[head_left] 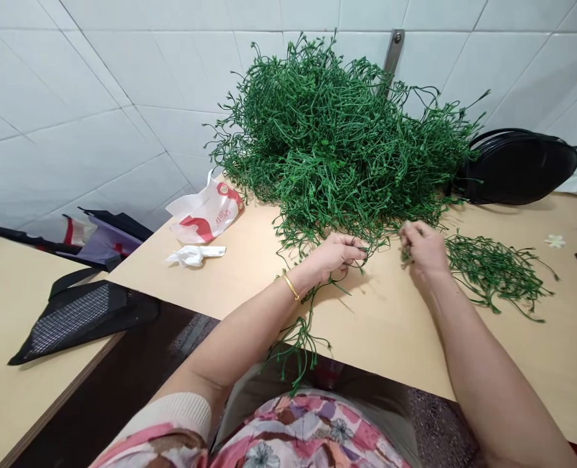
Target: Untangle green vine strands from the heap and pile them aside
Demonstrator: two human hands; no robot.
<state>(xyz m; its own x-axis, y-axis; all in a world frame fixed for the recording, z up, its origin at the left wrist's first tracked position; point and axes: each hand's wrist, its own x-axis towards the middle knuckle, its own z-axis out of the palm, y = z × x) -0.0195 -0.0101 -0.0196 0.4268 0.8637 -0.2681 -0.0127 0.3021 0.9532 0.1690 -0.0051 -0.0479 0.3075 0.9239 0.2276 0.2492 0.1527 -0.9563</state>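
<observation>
A big heap of green, thin plastic-looking stems with small tips is piled against the wall. My left hand, with a gold bracelet at the wrist, is closed on a few green stems in front of the heap. A bunch of the same stems hangs over the table's front edge under my left forearm. To the right, my right hand is closed, with green stem tips showing at its fingers. Beside its wrist lies a smaller pile of green stems.
On the pale table are a red-and-white paper bag, a crumpled tissue, a black bag and a white flower piece. A black mesh pouch lies on another table at left. White tiles stand behind.
</observation>
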